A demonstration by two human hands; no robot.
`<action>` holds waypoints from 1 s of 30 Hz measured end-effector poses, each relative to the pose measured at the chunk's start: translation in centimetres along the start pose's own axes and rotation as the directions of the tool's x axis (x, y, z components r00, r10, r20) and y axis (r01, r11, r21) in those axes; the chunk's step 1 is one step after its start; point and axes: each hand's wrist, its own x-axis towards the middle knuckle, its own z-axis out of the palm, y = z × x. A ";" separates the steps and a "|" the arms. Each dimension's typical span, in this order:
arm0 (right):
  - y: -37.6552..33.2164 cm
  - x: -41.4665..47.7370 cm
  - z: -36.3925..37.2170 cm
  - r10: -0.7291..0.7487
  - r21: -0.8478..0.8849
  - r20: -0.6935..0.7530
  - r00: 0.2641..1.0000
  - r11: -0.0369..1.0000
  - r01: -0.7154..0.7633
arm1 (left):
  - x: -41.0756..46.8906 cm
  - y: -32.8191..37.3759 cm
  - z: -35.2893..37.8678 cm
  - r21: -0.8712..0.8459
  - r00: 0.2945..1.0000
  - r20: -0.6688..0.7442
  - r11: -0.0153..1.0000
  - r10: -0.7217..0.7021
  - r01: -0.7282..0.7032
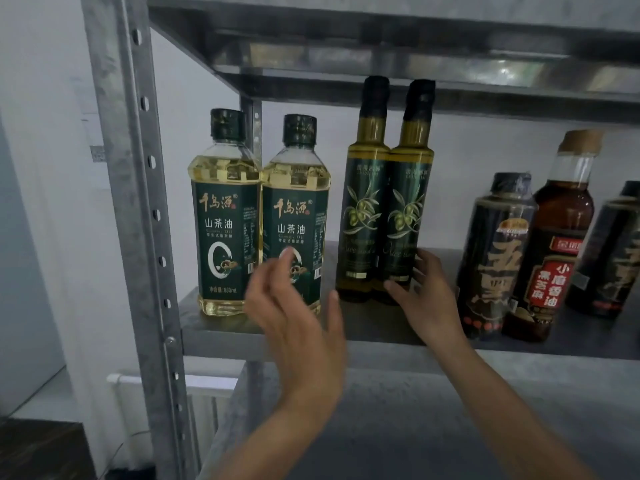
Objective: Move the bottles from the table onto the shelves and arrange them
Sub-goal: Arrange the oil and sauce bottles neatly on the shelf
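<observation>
Low down I see a white radiator [207, 386] with a pipe along its top. A white wall [41, 168] goes up behind the radiator, and high above the radiator a small grey tag [98, 154] sticks to that wall. Just left of the radiator, lower down, hangs a thin wire [119, 448].
</observation>
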 end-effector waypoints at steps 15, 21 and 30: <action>-1.1 -1.8 0.7 -0.271 -0.026 -0.284 0.920 0.961 0.275 | 3.1 -1.7 1.1 0.354 0.993 -0.011 0.928 -0.118 0.114; -1.3 -1.7 1.5 -0.133 -0.011 -0.128 0.983 0.991 0.132 | 2.2 -1.5 -1.6 0.048 0.977 -0.044 0.976 -0.208 0.210; -4.4 -0.5 2.5 -0.357 -0.313 -0.238 0.903 0.909 0.276 | 1.4 -2.8 -5.4 -0.021 0.989 -0.059 0.991 -0.132 0.131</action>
